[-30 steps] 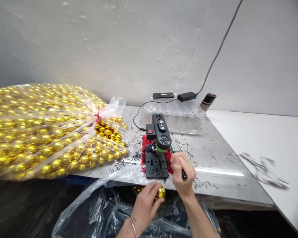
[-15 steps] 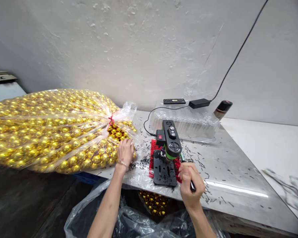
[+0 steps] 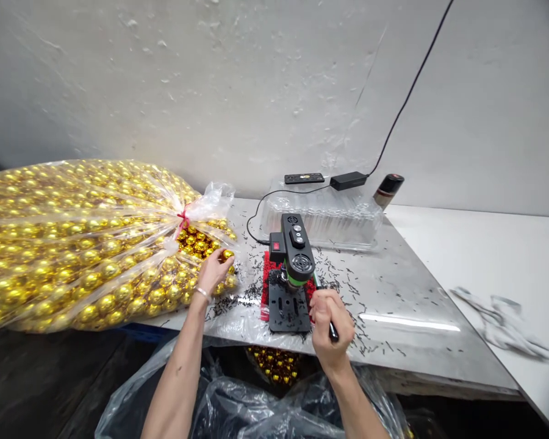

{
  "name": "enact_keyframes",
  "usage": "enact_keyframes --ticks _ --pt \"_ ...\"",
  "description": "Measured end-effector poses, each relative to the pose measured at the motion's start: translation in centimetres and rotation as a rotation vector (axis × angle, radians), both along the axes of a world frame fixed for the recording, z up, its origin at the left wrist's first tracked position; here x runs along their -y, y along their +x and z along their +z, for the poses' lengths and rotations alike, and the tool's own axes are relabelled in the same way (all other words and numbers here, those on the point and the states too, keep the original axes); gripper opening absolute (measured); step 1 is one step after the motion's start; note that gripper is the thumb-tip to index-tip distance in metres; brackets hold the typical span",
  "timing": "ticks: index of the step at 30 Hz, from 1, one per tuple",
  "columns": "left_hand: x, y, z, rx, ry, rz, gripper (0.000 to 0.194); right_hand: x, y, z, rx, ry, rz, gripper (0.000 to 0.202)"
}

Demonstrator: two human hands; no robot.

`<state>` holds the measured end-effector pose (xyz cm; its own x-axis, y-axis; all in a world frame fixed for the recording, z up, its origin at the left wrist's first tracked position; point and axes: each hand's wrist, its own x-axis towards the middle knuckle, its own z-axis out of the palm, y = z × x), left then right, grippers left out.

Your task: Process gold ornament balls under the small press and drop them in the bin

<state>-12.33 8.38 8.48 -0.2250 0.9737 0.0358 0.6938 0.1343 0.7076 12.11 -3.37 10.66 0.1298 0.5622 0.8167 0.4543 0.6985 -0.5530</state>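
Observation:
My left hand [image 3: 213,270] pinches a shiny gold ball [image 3: 227,254] between thumb and fingers, beside the opening of a big clear bag of gold balls [image 3: 86,244] tied with a red string [image 3: 182,221]. My right hand [image 3: 332,324] is wrapped round the black handle [image 3: 333,333] of a small black machine [image 3: 298,250]. The machine has a green ring under its head and a flat black slotted base [image 3: 289,311]. Red material [image 3: 265,286] lies under and beside this base.
Behind the machine lie a clear plastic tray [image 3: 324,213], a black adapter [image 3: 348,180] with its cable, and a spray can [image 3: 388,189]. Black bits litter the metal table [image 3: 402,280]. White gloves [image 3: 498,323] lie at right. Below hangs a plastic bag [image 3: 238,402] near more gold balls [image 3: 277,364].
The whole view has shifted, with things now further left. My left hand has drawn a gold ball into view between its fingertips. My right hand keeps its hold on the handle.

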Motion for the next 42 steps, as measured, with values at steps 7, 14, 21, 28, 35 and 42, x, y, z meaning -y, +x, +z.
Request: enact_keyframes --ticks 7,14,21,28,35,42 --pt "7.7 6.5 -4.6 1.084 -0.123 -0.101 0.04 0.3 0.0 0.1 0.004 -0.044 -0.026 0.026" --pt "8.1 10.7 -6.5 0.913 -0.042 -0.122 0.039 0.4 0.2 0.2 0.042 -0.053 -0.004 0.027" --pt "8.2 12.1 -6.9 0.421 0.179 -0.173 0.031 0.4 0.3 -0.1 0.043 -0.051 0.001 0.025" --pt "8.4 12.4 -7.2 0.124 0.314 -0.202 0.03 0.5 0.3 0.1 0.053 -0.051 -0.008 0.026" --pt "8.4 12.2 -7.3 0.064 0.327 -0.249 0.029 0.4 0.4 -1.3 0.035 -0.035 0.025 0.024" --pt "8.5 12.4 -7.5 0.06 0.343 -0.249 0.028 0.0 0.6 -3.7 0.09 0.033 0.037 0.024"
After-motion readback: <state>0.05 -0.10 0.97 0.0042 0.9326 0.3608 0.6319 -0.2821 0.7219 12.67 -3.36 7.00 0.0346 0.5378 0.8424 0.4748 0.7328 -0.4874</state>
